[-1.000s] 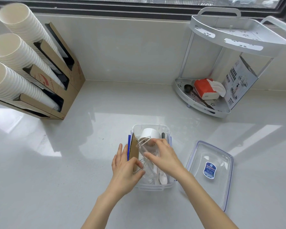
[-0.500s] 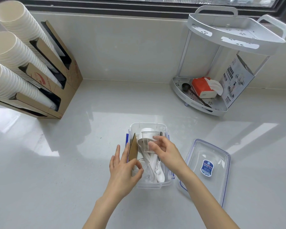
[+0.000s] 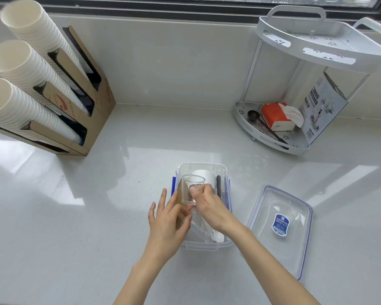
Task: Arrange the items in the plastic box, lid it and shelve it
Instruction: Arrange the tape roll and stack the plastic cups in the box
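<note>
One view covers this moment, from the head camera. Since half a second ago, your right hand (image 3: 209, 208) has raised the clear cup (image 3: 191, 191) higher above the plastic box (image 3: 204, 245); the cup now stands nearly upright, pinched at its side by your fingertips. Your left hand (image 3: 166, 219) has stayed at the box's left wall, thumb and forefinger gripping the brown cardboard piece (image 3: 179, 200), the other fingers spread outside the wall. The box rests in the same place on the counter (image 3: 75, 216), and the lid (image 3: 280, 230) still lies flat just to the right of it, off the box.

Count: one box, one lid, one clear cup, one cardboard piece, one white cup (image 3: 205, 178) at the far end of the box, one dark stick (image 3: 218, 188) along its right wall. Three stacks of paper cups (image 3: 26, 69) sit in the cardboard holder (image 3: 97, 100) at far left. One two-tier rack (image 3: 306, 84) at far right carries one tissue pack (image 3: 277, 116), one black spoon (image 3: 252, 115) and one printed carton (image 3: 321, 106).

Your hands cover the middle of the box; the white items near its front end cannot be identified. The lid's label is too small to read. The image edge crops the cup stacks.
</note>
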Demonstrator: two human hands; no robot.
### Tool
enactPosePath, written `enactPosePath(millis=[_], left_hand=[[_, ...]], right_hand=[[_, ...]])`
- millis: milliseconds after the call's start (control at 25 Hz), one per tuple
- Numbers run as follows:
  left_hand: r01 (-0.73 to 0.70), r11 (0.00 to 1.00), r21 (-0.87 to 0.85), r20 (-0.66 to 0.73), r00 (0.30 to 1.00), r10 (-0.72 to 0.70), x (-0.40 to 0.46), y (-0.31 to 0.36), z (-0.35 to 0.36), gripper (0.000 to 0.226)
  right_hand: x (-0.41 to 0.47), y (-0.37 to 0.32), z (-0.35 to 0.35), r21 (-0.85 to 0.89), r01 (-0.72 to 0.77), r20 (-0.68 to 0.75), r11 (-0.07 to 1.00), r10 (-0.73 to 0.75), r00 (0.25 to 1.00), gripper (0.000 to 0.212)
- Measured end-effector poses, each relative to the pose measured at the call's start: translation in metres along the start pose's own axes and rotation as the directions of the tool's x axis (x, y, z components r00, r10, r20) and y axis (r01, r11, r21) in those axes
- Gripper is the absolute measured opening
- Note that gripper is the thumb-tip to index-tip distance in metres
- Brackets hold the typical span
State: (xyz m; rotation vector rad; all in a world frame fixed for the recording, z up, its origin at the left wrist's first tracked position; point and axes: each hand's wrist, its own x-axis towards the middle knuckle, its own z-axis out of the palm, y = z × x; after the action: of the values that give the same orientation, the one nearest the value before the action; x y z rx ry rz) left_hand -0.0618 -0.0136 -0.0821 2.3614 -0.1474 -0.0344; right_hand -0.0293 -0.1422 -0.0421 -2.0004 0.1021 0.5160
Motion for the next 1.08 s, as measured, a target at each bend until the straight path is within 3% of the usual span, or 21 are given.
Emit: enactPosePath(millis=[80, 160, 400, 560, 680, 960, 1080], left_hand=[[0.046, 0.999, -0.023, 0.016, 0.999, -0.046, 0.002, 0.003, -0.001, 0.026], [0.061, 0.998, -0.003, 0.002, 0.998, -0.061, 0.001, 0.003, 0.000, 0.022], [0.055, 0.997, 0.052, -0.052, 0.997, -0.052, -0.005, -0.004, 0.008, 0.026], [0.005, 0.999, -0.041, -0.083, 0.996, -0.009, -0.004, 0.001, 0.017, 0.043], [0.022, 0.992, -0.123, -0.111, 0.993, -0.035, -0.001, -0.001, 0.019, 0.048], [0.067, 0.998, 0.006, -0.116, 0.991, -0.066, -0.008, -0.004, 0.023, 0.038], [-0.001, 0.986, 0.168, -0.211, 0.977, 0.037, -0.012, -0.007, 0.026, 0.032]], right_hand=[[-0.001, 0.000, 0.003, -0.017, 0.046, -0.030, 0.999, -0.047, 0.998, 0.040], [0.001, 0.003, 0.010, -0.034, 0.077, -0.031, 0.996, -0.078, 0.996, 0.036], [0.004, 0.007, 0.015, -0.010, 0.008, -0.052, 1.000, -0.009, 0.999, 0.047], [0.005, 0.004, 0.003, -0.026, -0.053, -0.004, 0.998, 0.053, 0.999, 0.052], [0.002, 0.005, -0.006, -0.032, -0.070, -0.012, 0.997, 0.070, 0.997, 0.043], [-0.006, 0.008, -0.028, 0.248, -0.053, -0.140, 0.967, 0.090, 0.986, 0.038], [-0.003, 0.010, -0.025, 0.325, -0.049, -0.162, 0.945, 0.106, 0.981, 0.040]])
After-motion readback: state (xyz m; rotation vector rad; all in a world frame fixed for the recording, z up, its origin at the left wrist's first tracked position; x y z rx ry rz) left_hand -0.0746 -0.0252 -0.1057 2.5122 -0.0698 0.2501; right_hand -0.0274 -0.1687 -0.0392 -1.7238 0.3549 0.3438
